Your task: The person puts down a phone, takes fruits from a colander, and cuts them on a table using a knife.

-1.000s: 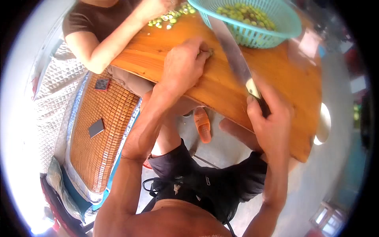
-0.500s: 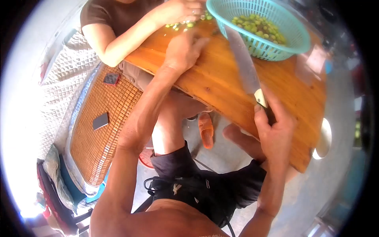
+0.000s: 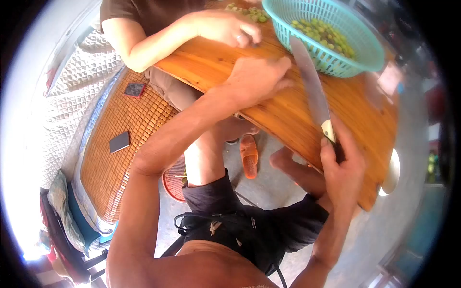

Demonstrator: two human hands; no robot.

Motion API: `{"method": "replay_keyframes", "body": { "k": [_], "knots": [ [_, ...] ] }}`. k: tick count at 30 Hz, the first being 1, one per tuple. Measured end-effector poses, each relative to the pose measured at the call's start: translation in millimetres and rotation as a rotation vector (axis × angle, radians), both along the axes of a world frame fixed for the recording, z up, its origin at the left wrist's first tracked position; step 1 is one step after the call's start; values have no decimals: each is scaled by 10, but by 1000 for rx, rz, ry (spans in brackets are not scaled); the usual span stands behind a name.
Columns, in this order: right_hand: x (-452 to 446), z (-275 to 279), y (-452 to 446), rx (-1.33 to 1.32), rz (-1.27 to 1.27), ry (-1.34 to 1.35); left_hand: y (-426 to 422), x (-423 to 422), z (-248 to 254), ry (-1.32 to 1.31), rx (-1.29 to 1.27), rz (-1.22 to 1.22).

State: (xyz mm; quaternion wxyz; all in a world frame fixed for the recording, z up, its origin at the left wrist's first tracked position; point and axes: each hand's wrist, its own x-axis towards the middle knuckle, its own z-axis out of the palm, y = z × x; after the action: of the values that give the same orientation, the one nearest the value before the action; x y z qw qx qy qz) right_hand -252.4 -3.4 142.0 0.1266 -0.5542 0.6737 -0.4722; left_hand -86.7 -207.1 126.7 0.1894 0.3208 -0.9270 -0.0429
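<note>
My right hand (image 3: 343, 161) is wrapped round the pale handle of a large knife (image 3: 311, 84), whose blade points up and away, its tip beside the teal basket. My left hand (image 3: 259, 80) hovers over the near edge of the wooden table (image 3: 211, 62), left of the blade; its fingers are bent and blurred, and I cannot make out what they hold, if anything. The teal basket (image 3: 370, 53) holds small green fruits or beans (image 3: 326, 36). More green pieces (image 3: 249, 12) lie on the table left of the basket.
Another person's hand (image 3: 230, 29) with a ring is just beyond my left hand. A bamboo-matted seat (image 3: 115, 163) at the left bears a dark flat object (image 3: 119, 142). An orange slipper (image 3: 248, 157) and a red basket (image 3: 173, 185) are on the floor.
My left hand has moved right, towards the knife blade. The other person's hand has come away from the green pieces, nearer to my left hand. The knife stays in my right hand.
</note>
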Motion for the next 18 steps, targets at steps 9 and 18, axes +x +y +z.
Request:
{"method": "replay_keyframes", "body": {
  "k": [9,18],
  "knots": [
    [82,65,-2,12,-12,-82,-17,272,20,63,44,-156],
    [28,58,-98,-3,16,102,-40,261,-49,155,53,-152]
  ]
}}
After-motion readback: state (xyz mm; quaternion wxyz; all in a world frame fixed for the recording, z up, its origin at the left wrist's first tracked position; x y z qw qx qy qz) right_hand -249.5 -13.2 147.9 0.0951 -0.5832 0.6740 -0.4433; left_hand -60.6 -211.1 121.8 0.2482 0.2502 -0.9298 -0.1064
